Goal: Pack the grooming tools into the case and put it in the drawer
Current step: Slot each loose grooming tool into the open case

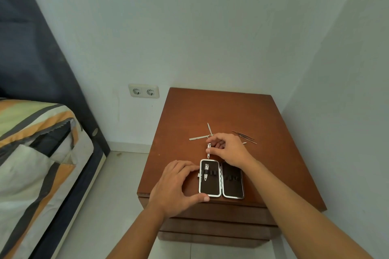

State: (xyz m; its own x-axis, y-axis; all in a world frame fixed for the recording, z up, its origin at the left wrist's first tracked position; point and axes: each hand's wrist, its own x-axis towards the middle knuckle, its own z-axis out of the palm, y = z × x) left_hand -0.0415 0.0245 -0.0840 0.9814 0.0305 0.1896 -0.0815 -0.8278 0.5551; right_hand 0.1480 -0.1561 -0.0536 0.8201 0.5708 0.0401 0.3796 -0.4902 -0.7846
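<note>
An open black case (210, 185) with a silver rim lies near the front edge of the brown nightstand (210, 109). One clipper (206, 172) sits under the elastic loops of its left half. My left hand (179, 187) holds the case's left side, thumb at the front corner. My right hand (229, 149) pinches a small nail clipper (208, 150) just beyond the case's far edge. Two thin metal tools (202, 135) lie crossed behind it. Tweezers (244, 136) lie at the right.
Closed drawer fronts (219, 223) show below the nightstand top. A bed with a striped cover (35, 149) stands at the left, and a double wall socket (144, 91) is beside the nightstand. White walls close in behind and to the right.
</note>
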